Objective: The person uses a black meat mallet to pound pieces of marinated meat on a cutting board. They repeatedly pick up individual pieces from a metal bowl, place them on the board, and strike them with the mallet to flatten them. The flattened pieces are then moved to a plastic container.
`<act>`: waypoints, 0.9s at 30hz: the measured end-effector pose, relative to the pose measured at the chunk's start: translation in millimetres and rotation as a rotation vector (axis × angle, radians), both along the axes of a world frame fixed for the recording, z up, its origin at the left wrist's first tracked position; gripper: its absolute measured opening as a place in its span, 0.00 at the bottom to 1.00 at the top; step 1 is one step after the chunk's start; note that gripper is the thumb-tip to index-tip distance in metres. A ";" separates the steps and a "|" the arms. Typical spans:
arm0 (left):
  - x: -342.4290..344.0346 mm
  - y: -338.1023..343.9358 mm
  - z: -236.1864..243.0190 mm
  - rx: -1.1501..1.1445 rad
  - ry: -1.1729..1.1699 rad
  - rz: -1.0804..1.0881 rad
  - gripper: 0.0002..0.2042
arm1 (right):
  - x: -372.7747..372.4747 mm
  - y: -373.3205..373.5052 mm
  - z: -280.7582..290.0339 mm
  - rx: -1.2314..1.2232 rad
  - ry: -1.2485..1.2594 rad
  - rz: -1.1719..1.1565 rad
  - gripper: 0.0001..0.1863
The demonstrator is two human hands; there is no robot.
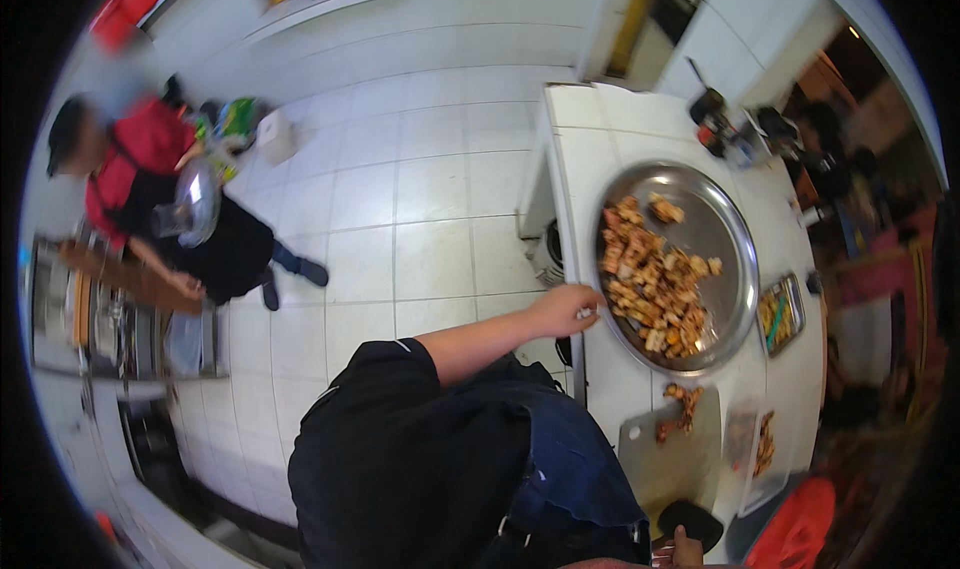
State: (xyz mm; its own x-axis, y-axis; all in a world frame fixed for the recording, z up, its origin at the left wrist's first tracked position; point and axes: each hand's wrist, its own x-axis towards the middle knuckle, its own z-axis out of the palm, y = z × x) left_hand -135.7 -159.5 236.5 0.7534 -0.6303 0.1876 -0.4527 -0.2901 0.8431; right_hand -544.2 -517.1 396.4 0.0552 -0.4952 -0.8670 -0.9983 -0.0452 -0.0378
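Observation:
My left hand (pixel 565 311) is at the left rim of a large round metal tray (pixel 738 269). Its fingers are curled; what they hold, if anything, is hidden. Chopped browned meat pieces (pixel 655 279) lie heaped across the tray's left and middle. Nearer to me, a greyish cutting board (pixel 655 459) carries a browned piece of meat on the bone (pixel 680 414) at its far end. Only part of my right hand (pixel 687 551) shows at the bottom edge, closed beside a black, rounded flat thing (pixel 690 524) over the board's near end. That thing's kind is unclear.
Right of the board stands a clear plastic container (pixel 752 459) with meat pieces, beside a red bag (pixel 800 524). A small metal tray (pixel 782 314) sits near the counter's right side. Across the tiled floor, a person (pixel 160 189) in red and black holds a metal lid-like disc (pixel 198 204).

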 end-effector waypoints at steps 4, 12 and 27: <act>-36.0 31.4 -15.9 0.215 0.203 -0.039 0.14 | 46.2 -14.6 -5.2 0.031 -0.328 0.124 0.26; -73.9 85.1 -122.6 0.810 0.323 0.001 0.17 | 143.5 -0.7 -15.6 -0.050 -0.459 0.717 0.23; -200.4 304.2 -352.3 0.953 0.879 0.023 0.22 | 130.6 22.7 -32.9 0.032 -0.533 0.456 0.23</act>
State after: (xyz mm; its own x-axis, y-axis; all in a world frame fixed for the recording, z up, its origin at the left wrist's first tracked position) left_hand -336.1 144.6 -115.9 0.4063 -0.2262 -0.8853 0.1570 -0.9372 0.3116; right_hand -413.6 -494.4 363.4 0.6731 -0.2959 -0.6778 -0.7249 -0.4457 -0.5253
